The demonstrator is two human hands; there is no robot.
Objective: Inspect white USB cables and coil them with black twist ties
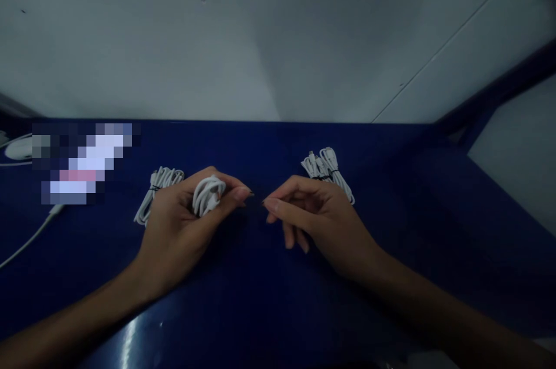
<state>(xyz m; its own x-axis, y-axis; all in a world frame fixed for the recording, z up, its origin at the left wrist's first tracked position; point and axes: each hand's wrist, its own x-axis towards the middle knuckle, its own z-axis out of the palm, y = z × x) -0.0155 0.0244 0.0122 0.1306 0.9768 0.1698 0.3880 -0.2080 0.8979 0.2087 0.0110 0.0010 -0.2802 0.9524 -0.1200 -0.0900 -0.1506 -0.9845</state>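
Observation:
My left hand (174, 236) is closed around a coiled white cable (208, 195), whose loops show between thumb and fingers. A tiny dark tip pokes out past its thumb and forefinger. Just to the right, my right hand (310, 207) pinches thumb against forefinger, the other fingers curled below. A dark speck shows at that pinch too, too small to name. The two pinches are close together but apart. Behind my left hand lies a white cable bundle (167, 176) bound with a black tie. More tied white cable bundles (334, 169) lie behind my right hand, partly hidden by it.
The blue table (243, 299) runs back to a pale grey wall (217, 50). At the left lies a blurred-out bright object (91, 160) with a white cord (30, 241) leading from it. A white rounded item (19, 149) sits at the far left edge.

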